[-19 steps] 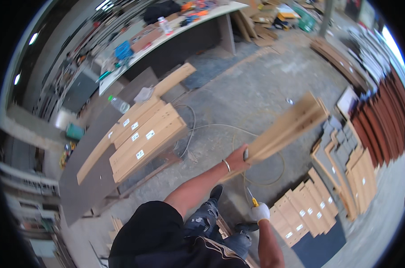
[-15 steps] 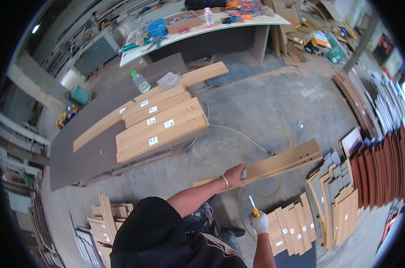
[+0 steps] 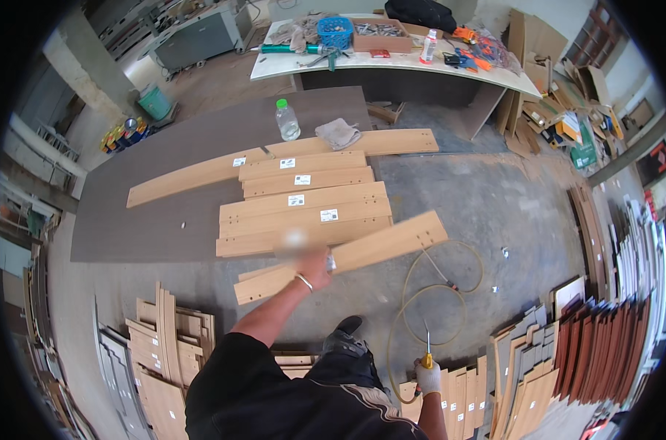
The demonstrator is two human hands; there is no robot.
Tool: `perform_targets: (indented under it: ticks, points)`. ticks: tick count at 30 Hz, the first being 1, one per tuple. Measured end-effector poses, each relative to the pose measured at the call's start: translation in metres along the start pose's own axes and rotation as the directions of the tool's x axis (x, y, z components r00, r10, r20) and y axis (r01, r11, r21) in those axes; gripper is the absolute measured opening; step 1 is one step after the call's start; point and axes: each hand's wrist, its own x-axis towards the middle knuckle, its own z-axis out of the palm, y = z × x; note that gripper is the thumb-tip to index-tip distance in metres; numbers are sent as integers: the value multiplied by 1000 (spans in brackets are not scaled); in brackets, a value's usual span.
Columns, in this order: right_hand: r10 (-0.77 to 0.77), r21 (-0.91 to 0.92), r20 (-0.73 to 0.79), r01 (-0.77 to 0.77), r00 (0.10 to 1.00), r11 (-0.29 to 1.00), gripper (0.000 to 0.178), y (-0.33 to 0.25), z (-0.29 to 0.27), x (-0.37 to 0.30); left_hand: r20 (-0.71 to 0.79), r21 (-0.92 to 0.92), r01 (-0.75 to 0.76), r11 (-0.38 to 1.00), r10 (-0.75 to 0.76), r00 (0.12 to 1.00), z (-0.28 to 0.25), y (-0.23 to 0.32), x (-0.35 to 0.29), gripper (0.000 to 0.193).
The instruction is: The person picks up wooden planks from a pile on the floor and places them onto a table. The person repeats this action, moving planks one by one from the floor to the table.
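My left hand (image 3: 314,268), bare with a bracelet at the wrist, is closed on a pair of light wooden boards (image 3: 384,246). They lie one against the other, slanting up to the right, with drilled holes at the ends and a white label beside my fingers. A blurred patch covers the area just above this hand. My right hand (image 3: 428,379), in a white glove, grips an air blow gun (image 3: 427,359) with a yellow body and thin metal nozzle pointing up. A yellowish hose (image 3: 390,352) loops over the floor and runs down close to this hand.
Several labelled boards (image 3: 303,220) lie on a dark low table (image 3: 149,227), with a green-capped bottle (image 3: 287,121) and a grey cloth (image 3: 338,134). Board stacks (image 3: 160,345) stand at lower left; more wooden (image 3: 461,400) and red-brown pieces (image 3: 597,345) stand at right. A cluttered white workbench (image 3: 274,67) is behind.
The boards in my left hand have moved left, closer to the boards on the dark table. My right hand has gone slightly lower, the blow gun now more upright. The view has turned.
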Motion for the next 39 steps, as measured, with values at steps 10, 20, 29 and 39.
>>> perform_targets:
  ticks: [10,20,29,39]
  points:
    - [130,26,-81,-128,988,991,18,3,-12,-15,-168,150,-114,982,138,976,-84,-175,189,67]
    - [292,271,-300,-212,908,939,7,69,-40,-50,156,335,45,941,-102,982,-83,-177,239,94]
    - [275,117,-354,-250,894,961,23,87,-51,-86,105,523,-284,804,270,957,-95,-146,275,85]
    - [-4,-74,-310,-19,951,997,25,186,-19,-101,-217,297,-485,823,553,805,103,69,128,56]
